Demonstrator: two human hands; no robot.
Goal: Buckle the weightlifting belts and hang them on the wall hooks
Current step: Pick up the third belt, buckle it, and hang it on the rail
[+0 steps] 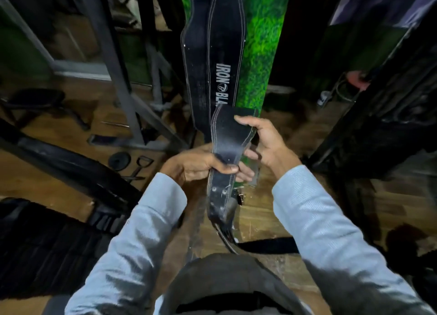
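Head view, left hand [201, 165]: closed tight around the belt [224, 146], thumb on top, just above the row of holes.
Head view, right hand [262, 144]: holding the wide end of the belt from the side, fingers partly open, thumb pressed on its top edge.
Head view, where the belt is: out in front, between both hands, above the wooden floor [272, 220]; narrow end hanging down toward the knees.
Head view, second belt [212, 54]: hanging straight down against the green panel [262, 42], white letters on it; hook not in view.
How to do the step well: probably best to keep the left hand firm, bend the strap round into a loop, then push the holed end through the buckle [224, 236]. Slow and flat, no twist.
How the belt looks: black, thick, stiff, with pale stitching along both edges; wide in the middle, thin at the end; small round holes; shiny metal at the bottom, blurry.
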